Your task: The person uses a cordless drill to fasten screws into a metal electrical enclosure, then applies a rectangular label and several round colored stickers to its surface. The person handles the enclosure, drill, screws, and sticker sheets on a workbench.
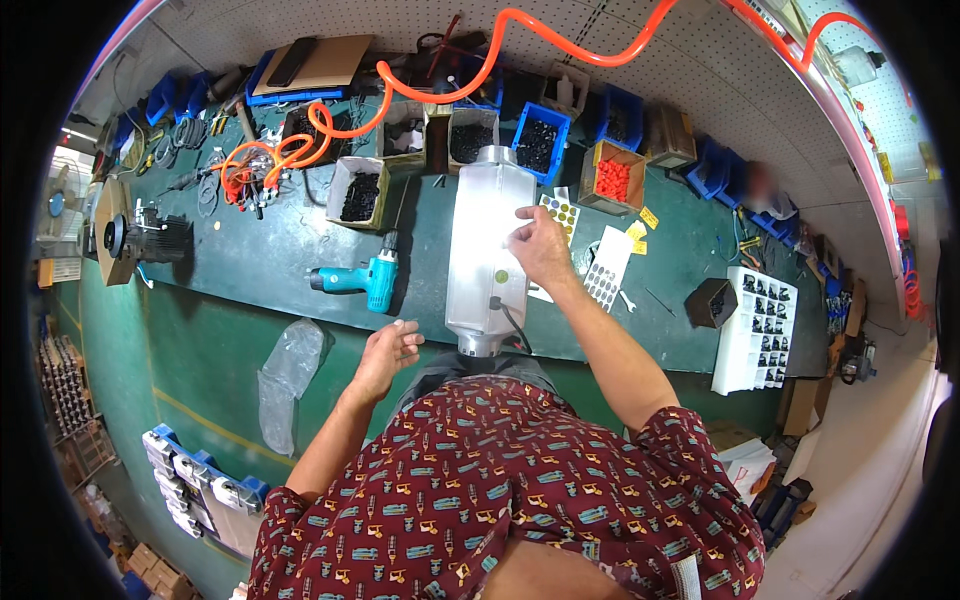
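Note:
A long silvery metal housing (487, 200) lies lengthwise across the bench in front of me, its near end reaching past the bench edge. A round olive sticker (501, 276) and a short black cable (512, 322) show on its lower right side. Over the housing's right side is my right hand (541, 246), thumb and forefinger apart, with nothing visible between them; whether it touches the metal I cannot tell. My left hand (390, 357) hangs before the bench edge, fingers loosely bent and empty. Nearest to it on the bench lies a teal cordless drill (378, 281).
Right of the housing lie a sheet of round stickers (562, 214), a white label sheet (607, 265) and a small wrench (628, 301). Parts bins, one with red pieces (612, 181), line the back. An orange coiled hose (440, 97) hangs above. A white tray (755, 330) stands right.

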